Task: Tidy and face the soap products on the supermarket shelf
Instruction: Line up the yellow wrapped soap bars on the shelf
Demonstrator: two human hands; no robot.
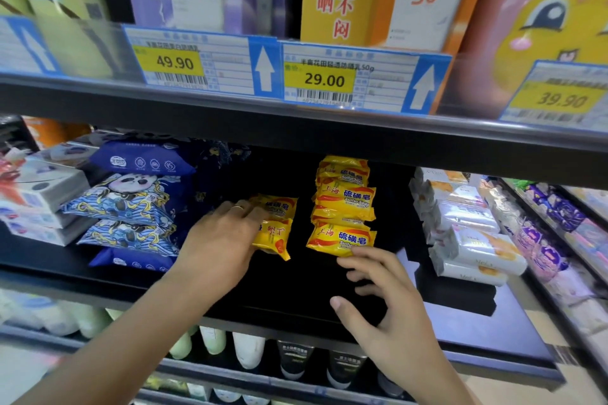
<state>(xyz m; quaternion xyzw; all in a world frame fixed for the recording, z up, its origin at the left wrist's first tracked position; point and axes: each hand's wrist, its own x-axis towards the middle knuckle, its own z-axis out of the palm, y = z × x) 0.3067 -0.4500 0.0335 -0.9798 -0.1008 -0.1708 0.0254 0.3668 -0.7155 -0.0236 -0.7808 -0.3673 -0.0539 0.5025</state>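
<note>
Sulfur soap stack [343, 207] sits mid-shelf; left of it, the left hand [218, 240] grips an upside-down yellow soap pack [273, 238]. Just below the stack, the right hand [383, 299] has fingers spread, index fingertip touching its lowest pack.

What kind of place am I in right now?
Most likely a supermarket toiletries aisle: price tags line the shelf edge, and yellow sulfur soap packs sit stacked beside white soap bars.
</note>
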